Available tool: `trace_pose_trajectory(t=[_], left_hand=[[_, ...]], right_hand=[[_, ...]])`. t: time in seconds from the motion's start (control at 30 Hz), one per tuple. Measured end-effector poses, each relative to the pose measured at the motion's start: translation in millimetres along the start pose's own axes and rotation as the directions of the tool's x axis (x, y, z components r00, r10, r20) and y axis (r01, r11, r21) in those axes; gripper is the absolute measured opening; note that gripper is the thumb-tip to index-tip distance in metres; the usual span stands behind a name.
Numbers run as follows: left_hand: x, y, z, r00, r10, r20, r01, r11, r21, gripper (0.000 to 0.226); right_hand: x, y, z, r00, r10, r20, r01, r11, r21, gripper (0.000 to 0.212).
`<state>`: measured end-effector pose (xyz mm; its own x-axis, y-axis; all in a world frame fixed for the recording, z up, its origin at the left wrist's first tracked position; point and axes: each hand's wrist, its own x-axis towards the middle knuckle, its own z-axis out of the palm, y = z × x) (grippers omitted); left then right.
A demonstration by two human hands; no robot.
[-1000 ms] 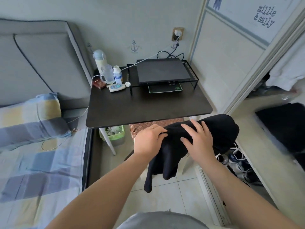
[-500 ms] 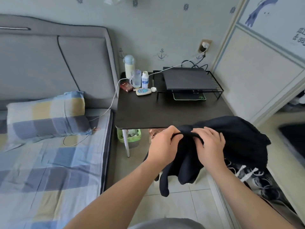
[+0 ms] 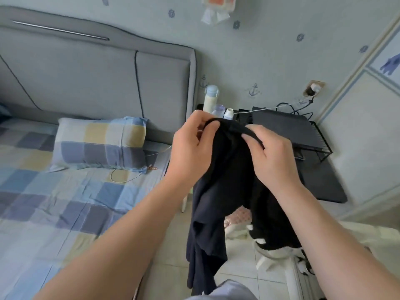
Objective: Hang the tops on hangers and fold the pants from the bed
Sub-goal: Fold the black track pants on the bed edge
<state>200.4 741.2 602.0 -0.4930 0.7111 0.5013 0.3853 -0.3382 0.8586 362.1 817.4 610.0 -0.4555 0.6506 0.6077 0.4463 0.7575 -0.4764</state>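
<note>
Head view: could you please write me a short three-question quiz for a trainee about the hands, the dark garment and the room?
1. True or false: the left hand and the right hand both pinch the top edge of the dark garment.
2. The plaid pillow lies: A) on the bed near the headboard; B) on a chair; C) inside a wardrobe.
3. Which furniture stands behind the hands, right of the bed?
Key: 1 true; 2 A; 3 the black desk.
</note>
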Motion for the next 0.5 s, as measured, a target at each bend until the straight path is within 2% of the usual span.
trace_pose_trajectory(t=[0.17, 0.3, 0.4, 0.5], left_hand=[[0, -27, -65, 0.977, -0.048, -0.210, 0.057, 0.998, 0.039, 0.018], [-15, -48, -120, 0.922, -0.142, -0.360, 0.174, 0.983, 0.059, 0.008], [-29, -64, -157, 0.890, -0.217, -0.400, 0.256, 0.966, 0.046, 0.016], [-45, -79, -186, 0.863, -0.336, -0.378, 0.382, 0.923, 0.051, 0.032]], right_hand=[[30, -40, 69, 0.989, -0.070, 0.131, 0.038, 0.972, 0.231, 0.023], [51, -77, 126, 0.949, -0.186, 0.253, 0.063, 0.902, 0.427, 0.018], [67, -104, 167, 0.912, -0.285, 0.295, 0.080, 0.830, 0.552, 0.017], [89, -137, 205, 0.861, -0.376, 0.344, 0.066, 0.752, 0.656, 0.020]])
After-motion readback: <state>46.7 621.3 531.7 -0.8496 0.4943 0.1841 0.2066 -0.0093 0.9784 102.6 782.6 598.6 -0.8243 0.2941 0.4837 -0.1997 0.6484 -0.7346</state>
